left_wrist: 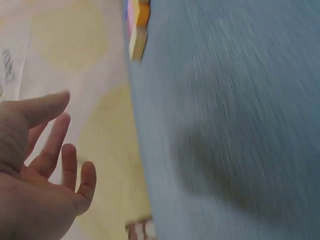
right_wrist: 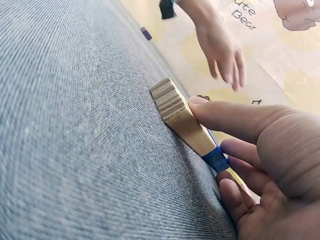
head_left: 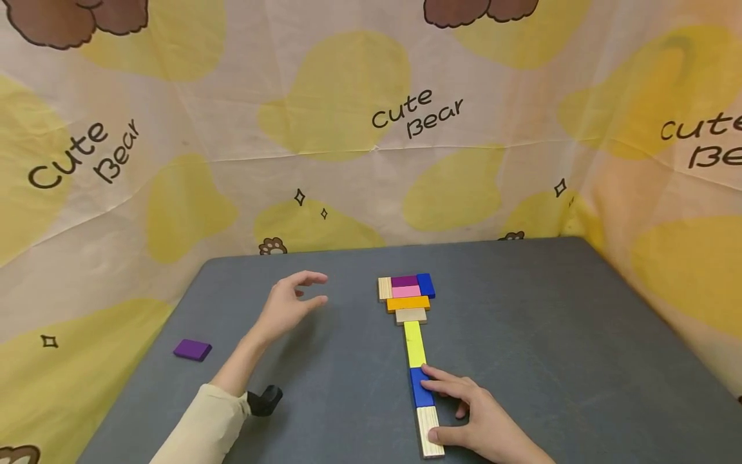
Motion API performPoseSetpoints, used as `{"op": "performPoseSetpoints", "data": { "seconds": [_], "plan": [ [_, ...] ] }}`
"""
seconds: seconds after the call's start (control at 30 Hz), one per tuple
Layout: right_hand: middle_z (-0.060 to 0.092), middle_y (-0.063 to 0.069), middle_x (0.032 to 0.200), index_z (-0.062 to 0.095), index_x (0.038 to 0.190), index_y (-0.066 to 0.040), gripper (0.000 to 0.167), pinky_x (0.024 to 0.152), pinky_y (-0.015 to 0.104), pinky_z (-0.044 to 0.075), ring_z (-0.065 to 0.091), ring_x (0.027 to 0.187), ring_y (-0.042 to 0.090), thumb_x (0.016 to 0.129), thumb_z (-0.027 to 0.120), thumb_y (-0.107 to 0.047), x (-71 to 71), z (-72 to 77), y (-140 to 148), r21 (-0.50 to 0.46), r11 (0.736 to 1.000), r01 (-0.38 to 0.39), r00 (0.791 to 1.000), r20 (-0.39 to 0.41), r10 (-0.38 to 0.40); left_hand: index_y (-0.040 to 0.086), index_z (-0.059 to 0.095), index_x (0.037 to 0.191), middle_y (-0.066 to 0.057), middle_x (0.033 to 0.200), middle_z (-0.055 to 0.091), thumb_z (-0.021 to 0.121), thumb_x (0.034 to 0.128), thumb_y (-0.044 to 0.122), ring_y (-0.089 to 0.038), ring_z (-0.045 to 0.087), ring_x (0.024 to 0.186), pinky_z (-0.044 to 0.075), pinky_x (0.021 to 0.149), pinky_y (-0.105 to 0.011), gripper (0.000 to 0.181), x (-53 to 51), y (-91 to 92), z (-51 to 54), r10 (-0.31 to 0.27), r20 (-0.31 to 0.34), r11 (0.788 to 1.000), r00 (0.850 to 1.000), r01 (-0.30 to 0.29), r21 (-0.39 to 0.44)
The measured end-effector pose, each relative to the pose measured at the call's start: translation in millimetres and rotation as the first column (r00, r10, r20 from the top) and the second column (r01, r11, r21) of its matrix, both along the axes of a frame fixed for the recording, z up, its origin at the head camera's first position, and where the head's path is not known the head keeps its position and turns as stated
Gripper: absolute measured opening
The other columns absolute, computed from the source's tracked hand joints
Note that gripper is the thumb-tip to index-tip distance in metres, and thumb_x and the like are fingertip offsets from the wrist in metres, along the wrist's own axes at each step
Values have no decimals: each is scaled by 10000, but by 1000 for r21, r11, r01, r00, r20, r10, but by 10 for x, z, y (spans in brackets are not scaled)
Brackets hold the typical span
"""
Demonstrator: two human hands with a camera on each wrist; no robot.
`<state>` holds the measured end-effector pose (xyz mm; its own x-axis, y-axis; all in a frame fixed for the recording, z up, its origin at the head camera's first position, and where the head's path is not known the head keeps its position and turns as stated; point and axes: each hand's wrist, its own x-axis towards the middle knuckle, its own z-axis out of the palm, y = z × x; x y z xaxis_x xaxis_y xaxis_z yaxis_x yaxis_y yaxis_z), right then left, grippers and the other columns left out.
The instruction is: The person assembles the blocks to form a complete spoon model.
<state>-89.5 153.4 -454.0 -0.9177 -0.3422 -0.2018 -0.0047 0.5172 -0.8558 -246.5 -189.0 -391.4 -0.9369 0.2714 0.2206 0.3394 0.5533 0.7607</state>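
Note:
A row of flat wooden blocks runs down the dark grey table in the head view: a yellow block [head_left: 414,345], a blue block [head_left: 422,388] and a natural wood block [head_left: 429,430]. My right hand [head_left: 478,412] touches this row from the right, thumb on the wood block and fingertips by the blue one. In the right wrist view, the thumb rests on the wood block [right_wrist: 187,117] near its end. Left of the row, my left hand [head_left: 290,303] hovers above the table with its fingers loosely bent, holding nothing.
Above the yellow block lie a beige block [head_left: 411,316], an orange block [head_left: 408,303], a pink block [head_left: 406,291], a purple block [head_left: 404,281], a blue block [head_left: 426,285] and a light wood block [head_left: 385,289]. Another purple block [head_left: 192,349] sits alone at left. Printed cloth [head_left: 348,180] stands behind.

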Motion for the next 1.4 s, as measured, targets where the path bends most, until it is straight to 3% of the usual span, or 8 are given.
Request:
{"op": "performPoseSetpoints", "data": {
  "seconds": [0.3, 0.43, 0.53, 0.67, 1.0, 1.2, 1.4],
  "plan": [
    [439, -31, 1489, 624, 1343, -290, 658, 707, 244, 464, 435, 1098, 227, 747, 833, -472, -5, -7, 16, 10, 1000, 10, 1000, 8, -10, 197, 657, 1250, -61, 1336, 566, 800, 838, 349, -305, 478, 1226, 380, 985, -514, 462, 284, -997, 6, 91, 92, 994, 992, -86, -62],
    [438, -11, 1492, 625, 1345, -288, 661, 700, 247, 465, 434, 1103, 235, 744, 837, -467, -12, -6, 23, 14, 1000, 13, 1000, 14, -13, 167, 641, 1284, -69, 1328, 578, 788, 846, 361, -281, 467, 1228, 414, 964, -327, 501, 389, -1454, -35, 123, 72, 988, 990, -115, -98],
    [439, -7, 1492, 626, 1345, -283, 668, 697, 248, 465, 435, 1102, 235, 739, 839, -469, -18, -3, 19, 18, 1000, 15, 1000, 18, -15, 143, 621, 1319, -69, 1350, 553, 770, 869, 336, -211, 471, 1215, 446, 863, -190, 512, 458, -1758, -101, 142, 94, 986, 985, -132, -104],
    [441, -5, 1491, 625, 1346, -277, 676, 694, 247, 463, 434, 1100, 233, 736, 840, -473, -18, 1, 13, 22, 1000, 16, 1000, 20, -17, 95, 596, 1346, -39, 1373, 533, 766, 879, 300, -52, 459, 1181, 453, 813, -147, 538, 528, -2051, -207, 172, 122, 983, 977, -162, -89],
    [443, -15, 1489, 629, 1337, -292, 669, 694, 245, 461, 437, 1093, 232, 730, 843, -474, -15, 2, 6, 19, 1000, 15, 1000, 14, -16, 54, 580, 1361, 67, 1326, 595, 766, 882, 244, 71, 470, 1129, 420, 826, -119, 549, 588, -2325, -389, 187, 129, 981, 974, -178, -77],
    [437, -24, 1492, 625, 1341, -297, 661, 702, 247, 463, 433, 1100, 232, 740, 839, -470, -17, 1, -1, 10, 1000, 6, 1000, 10, -6, 3, 548, 1373, 101, 1326, 590, 778, 868, 175, 108, 477, 1114, 433, 824, -112, 581, 560, -2383, -498, 164, 145, 986, 976, -166, 3],
    [438, -20, 1492, 618, 1348, -299, 672, 704, 250, 466, 433, 1096, 234, 737, 842, -465, -13, -1, -4, 0, 1000, 6, 1000, 20, -6, -41, 532, 1366, 128, 1221, 639, 763, 860, 52, 40, 582, 1031, 470, 767, -144, 565, 546, -2407, -632, 137, 172, 982, 975, -157, 107]
  ]
}}
